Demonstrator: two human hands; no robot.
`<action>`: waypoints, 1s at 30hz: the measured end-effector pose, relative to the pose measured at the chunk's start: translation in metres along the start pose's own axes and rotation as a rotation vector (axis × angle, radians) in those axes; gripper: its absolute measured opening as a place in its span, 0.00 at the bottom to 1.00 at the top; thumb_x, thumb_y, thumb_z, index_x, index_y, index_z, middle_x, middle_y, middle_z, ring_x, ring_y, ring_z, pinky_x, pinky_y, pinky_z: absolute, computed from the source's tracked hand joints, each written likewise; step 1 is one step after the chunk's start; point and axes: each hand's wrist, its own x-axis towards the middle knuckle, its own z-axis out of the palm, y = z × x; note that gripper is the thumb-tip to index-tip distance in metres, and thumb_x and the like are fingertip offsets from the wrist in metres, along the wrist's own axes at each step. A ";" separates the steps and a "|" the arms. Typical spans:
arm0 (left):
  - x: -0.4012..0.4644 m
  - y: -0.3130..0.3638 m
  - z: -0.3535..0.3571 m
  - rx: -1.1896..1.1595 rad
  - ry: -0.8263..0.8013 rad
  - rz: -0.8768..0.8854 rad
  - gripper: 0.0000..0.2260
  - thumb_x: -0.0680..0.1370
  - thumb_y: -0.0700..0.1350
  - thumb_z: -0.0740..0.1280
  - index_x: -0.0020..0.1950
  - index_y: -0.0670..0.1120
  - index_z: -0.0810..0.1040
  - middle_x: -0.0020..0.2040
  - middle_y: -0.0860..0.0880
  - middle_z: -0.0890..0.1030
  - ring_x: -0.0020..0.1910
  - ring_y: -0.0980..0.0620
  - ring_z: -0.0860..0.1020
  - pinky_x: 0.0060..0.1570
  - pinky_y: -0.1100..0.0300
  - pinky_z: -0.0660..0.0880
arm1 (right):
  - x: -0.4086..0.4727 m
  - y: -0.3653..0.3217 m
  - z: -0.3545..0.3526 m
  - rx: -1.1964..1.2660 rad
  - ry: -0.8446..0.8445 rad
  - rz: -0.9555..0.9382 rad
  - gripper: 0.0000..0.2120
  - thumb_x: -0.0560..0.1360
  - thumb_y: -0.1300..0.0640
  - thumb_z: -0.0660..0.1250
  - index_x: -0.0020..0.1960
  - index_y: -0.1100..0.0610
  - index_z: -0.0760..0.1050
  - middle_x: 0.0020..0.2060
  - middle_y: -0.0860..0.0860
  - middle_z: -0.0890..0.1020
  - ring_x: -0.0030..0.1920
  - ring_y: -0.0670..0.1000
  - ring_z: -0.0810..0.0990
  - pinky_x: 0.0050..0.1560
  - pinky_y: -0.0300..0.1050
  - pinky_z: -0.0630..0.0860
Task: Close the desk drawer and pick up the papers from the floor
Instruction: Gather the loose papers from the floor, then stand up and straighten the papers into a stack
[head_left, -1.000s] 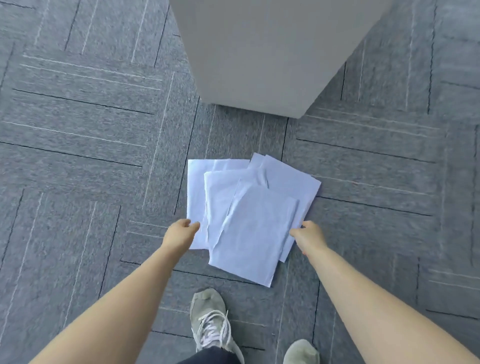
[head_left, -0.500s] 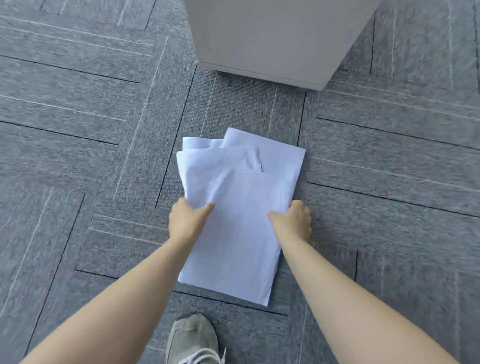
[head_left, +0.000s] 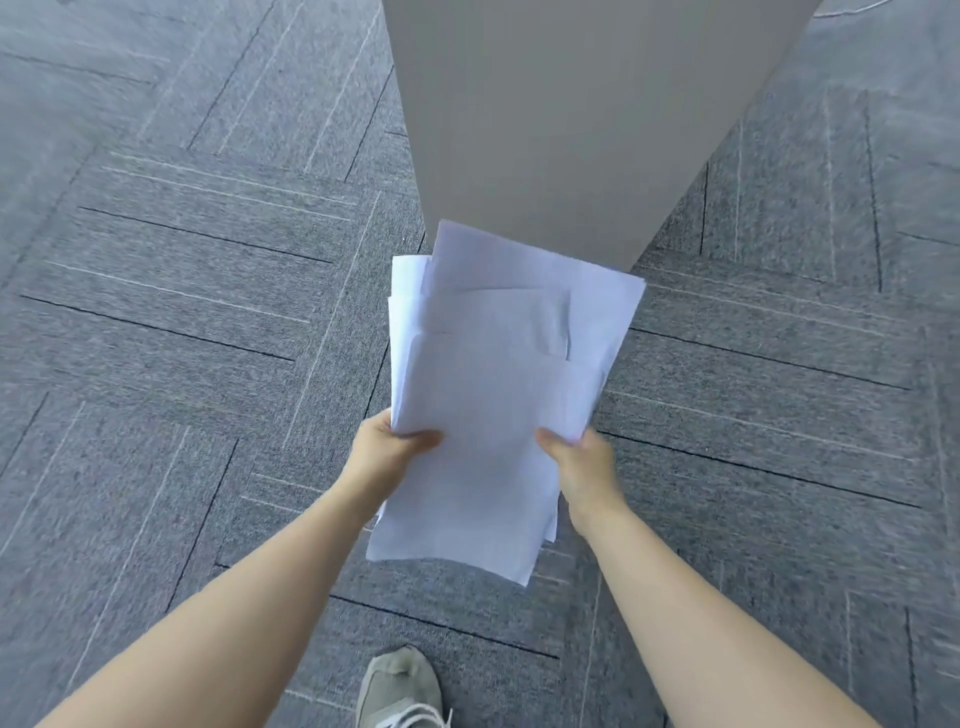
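A loose stack of white paper sheets, their edges fanned unevenly, sat at the centre of the frame, gripped along its two long sides. The left hand pinched the left edge with thumb on top, while the right hand pinched the right edge likewise. Behind the stack, at upper centre, stood a plain grey cabinet on grey patterned carpet tiles, and a pale sneaker showed at the bottom edge.
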 end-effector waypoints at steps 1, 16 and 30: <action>-0.016 0.027 -0.004 -0.019 0.007 0.014 0.12 0.64 0.37 0.77 0.45 0.42 0.82 0.36 0.50 0.85 0.34 0.54 0.83 0.38 0.58 0.82 | -0.021 -0.029 -0.001 -0.006 0.008 -0.053 0.06 0.72 0.64 0.68 0.47 0.57 0.81 0.46 0.56 0.86 0.48 0.58 0.84 0.51 0.52 0.79; -0.294 0.616 -0.058 -0.254 0.127 0.454 0.10 0.70 0.41 0.76 0.38 0.38 0.77 0.35 0.46 0.80 0.34 0.47 0.76 0.34 0.54 0.73 | -0.374 -0.604 -0.056 0.166 0.021 -0.645 0.04 0.74 0.60 0.67 0.47 0.60 0.78 0.37 0.50 0.82 0.39 0.50 0.79 0.41 0.45 0.76; -0.223 0.793 0.038 -0.335 0.049 0.540 0.15 0.64 0.45 0.77 0.50 0.48 0.82 0.44 0.53 0.86 0.44 0.53 0.84 0.46 0.55 0.80 | -0.279 -0.771 -0.135 0.167 0.036 -0.755 0.07 0.72 0.67 0.69 0.48 0.61 0.83 0.35 0.57 0.85 0.35 0.53 0.81 0.37 0.35 0.74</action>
